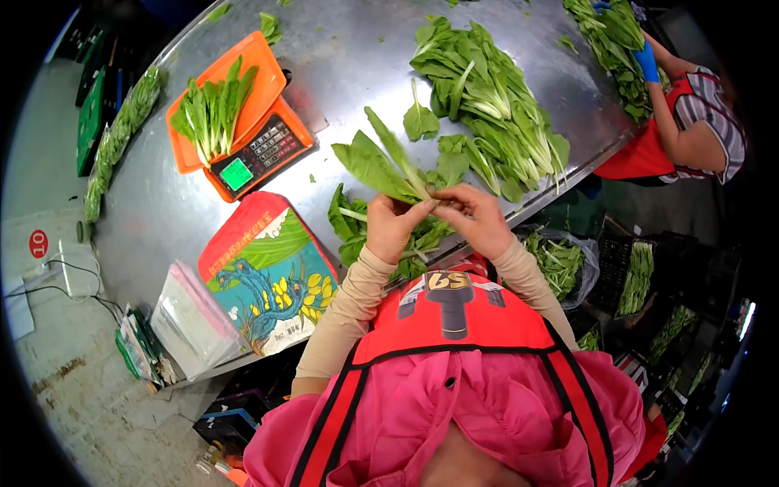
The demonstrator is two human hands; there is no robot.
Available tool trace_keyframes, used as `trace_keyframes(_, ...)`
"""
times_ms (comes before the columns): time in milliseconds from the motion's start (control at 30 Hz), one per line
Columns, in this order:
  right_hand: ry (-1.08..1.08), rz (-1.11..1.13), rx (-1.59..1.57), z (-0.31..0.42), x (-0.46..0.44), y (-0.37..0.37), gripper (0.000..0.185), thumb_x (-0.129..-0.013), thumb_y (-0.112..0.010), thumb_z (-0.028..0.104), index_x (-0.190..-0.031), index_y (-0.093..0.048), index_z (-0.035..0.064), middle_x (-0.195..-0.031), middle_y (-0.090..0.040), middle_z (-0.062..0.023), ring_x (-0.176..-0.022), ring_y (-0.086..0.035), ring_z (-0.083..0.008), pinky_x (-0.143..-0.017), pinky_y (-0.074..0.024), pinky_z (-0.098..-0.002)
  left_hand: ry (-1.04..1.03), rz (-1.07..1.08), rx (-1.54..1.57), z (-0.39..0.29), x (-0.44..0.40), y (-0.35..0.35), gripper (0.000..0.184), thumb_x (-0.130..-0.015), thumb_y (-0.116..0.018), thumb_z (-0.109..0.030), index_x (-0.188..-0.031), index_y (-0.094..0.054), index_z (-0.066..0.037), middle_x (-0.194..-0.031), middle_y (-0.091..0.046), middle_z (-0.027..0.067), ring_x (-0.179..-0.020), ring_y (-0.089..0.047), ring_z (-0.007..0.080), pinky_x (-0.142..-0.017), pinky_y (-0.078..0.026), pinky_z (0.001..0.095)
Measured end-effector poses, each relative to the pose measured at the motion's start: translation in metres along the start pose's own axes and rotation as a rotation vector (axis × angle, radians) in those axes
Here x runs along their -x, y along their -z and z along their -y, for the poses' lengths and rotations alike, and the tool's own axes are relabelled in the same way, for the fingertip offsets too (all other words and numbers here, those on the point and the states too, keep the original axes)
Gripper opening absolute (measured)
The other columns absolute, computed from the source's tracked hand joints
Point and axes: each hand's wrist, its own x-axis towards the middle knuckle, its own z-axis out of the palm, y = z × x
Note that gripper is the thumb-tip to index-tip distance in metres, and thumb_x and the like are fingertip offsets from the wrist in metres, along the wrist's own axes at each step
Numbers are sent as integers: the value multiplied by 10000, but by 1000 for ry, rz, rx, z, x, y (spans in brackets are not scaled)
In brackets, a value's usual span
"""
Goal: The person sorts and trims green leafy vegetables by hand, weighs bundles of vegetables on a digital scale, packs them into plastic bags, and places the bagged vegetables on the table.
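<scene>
- Orange plastic scale (272, 150), shiny metal bench (341, 77) left side, white-stemmed greens (215, 118) in its tray.
- Left hand (393, 227) over near edge, thumb and forefinger pinching broad-leaved green vegetable (377, 170) at base.
- Right hand (480, 219): fingertips pinching same base.
- Heaped leafy greens (499, 109), near edge, right.

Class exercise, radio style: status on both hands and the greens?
Left hand and right hand gripping leafy stalk at base. Loose leaves beneath. Scale off left, loaded.
</scene>
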Motion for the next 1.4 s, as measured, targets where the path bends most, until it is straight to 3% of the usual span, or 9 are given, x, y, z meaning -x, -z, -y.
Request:
trace_keyframes(367, -298, 21, -605, -29, -17, -14, 187, -883, -545, 139, -976, -582, -20, -739, -577, -21, -591, -543, -88, -515, -466, -222, 8, -247, -157, 3, -2, -16, 188, -759, -686, -42, -902, -577, 15, -858, -605, 41, -774, -562, 117, -702, -446, 242)
trace_keyframes(433, -373, 30, -697, -49, -20, -16, 202, -913, -492, 163, -983, -580, -5, -725, -561, -4, -608, -542, -79, -514, -473, -218, -166, -173, -224, -2, 5, -27, 169, -757, -677, -24, -875, -559, 3, -856, -572, 37, -764, -534, 116, -706, -428, 234)
trace_keyframes(500, -319, 19, -572, -57, -25, -3, 202, -894, -506, 173, -948, -587, -4, -727, -589, -61, -604, -575, -164, -534, -487, -282, -286, -86, -300, -8, 5, -31, 146, -770, -642, 7, -874, -541, -5, -873, -542, 47, -798, -512, 125, -730, -418, 244)
trace_keyframes(567, 304, 20, 680, -57, -30, 21, 222, -848, -545, 198, -917, -594, -7, -757, -603, -145, -653, -589, -290, -604, -493, -366, -183, -167, -133, -13, 0, -24, 150, -776, -635, 28, -897, -546, 16, -933, -543, 69, -809, -545, 127, -715, -461, 251)
trace_keyframes(600, 53, -27, 690, -39, -38, 37, 225, -790, -594, 215, -886, -612, 13, -797, -595, -191, -723, -574, -362, -669, -476, -415, -108, -199, -56, -7, -5, -12, 166, -775, -600, 56, -922, -537, 10, -943, -542, 83, -851, -546, 164, -776, -457, 299)
trace_keyframes(733, 127, -526, 963, -49, -100, 102, 208, -725, -677, 213, -800, -584, 43, -806, -588, -128, -746, -586, -305, -633, -471, -402, -48, -161, 398, -7, -19, 0, 224, -740, -548, 103, -933, -536, -9, -928, -549, 105, -879, -544, 229, -780, -444, 357)
trace_keyframes(900, 70, -364, 1192, -63, -116, 100, 237, -689, -707, 235, -790, -559, 80, -793, -574, -114, -773, -578, -294, -632, -462, -392, 40, -97, 555, -4, -20, -4, 234, -737, -546, 100, -945, -533, -6, -914, -547, 105, -844, -544, 222, -763, -448, 349)
trace_keyframes(1233, 413, -399, 631, 20, -84, 103, 213, -723, -695, 132, -840, -558, 18, -757, -599, -84, -597, -558, -196, -555, -441, -302, 29, -90, 568, -2, -4, 4, 251, -741, -544, 91, -971, -522, -7, -886, -547, 98, -821, -549, 214, -748, -457, 337)
trace_keyframes(1400, 7, -205, -46, 17, -64, 85, 121, -846, -593, 113, -833, -513, 23, -689, -586, -13, -494, -497, -41, -426, -377, -190, -17, -110, 525, -10, 12, 2, 247, -746, -540, 91, -973, -516, -5, -883, -548, 98, -814, -551, 215, -747, -462, 329)
